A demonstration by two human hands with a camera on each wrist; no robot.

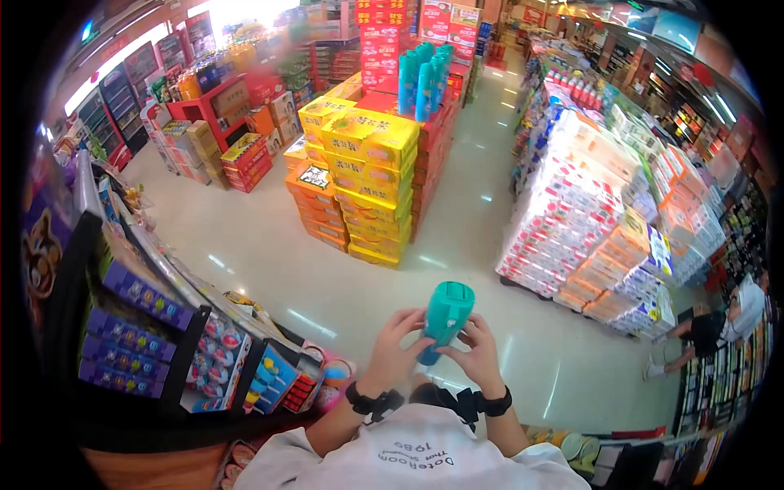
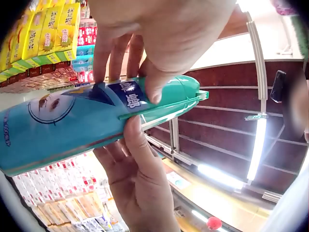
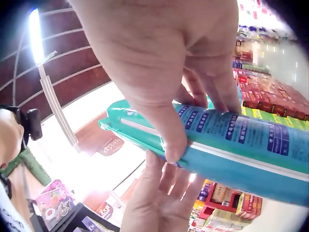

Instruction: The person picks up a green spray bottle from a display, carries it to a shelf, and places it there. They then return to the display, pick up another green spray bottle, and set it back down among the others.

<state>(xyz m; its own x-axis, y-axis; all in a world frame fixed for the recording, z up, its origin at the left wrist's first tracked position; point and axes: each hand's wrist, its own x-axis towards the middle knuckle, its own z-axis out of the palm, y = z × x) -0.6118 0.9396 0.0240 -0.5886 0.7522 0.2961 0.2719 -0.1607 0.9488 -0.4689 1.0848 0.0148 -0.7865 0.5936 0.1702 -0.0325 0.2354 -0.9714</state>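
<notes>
A teal insecticide spray can with a green cap is held in front of the body by both hands. My left hand grips one side of it, and my right hand grips the other. In the left wrist view, insect pictures and dark blue label patches show on the can, with both thumbs near the lower edge of the cap. Small printed text and a pale stripe run along the can in the right wrist view. There, the fingers reach behind it and are partly hidden.
Several similar teal cans stand on a stack behind yellow cartons. To the right rises a pile of wrapped packs. Shelves of toys and sweets are close on the left. A person is at the far right.
</notes>
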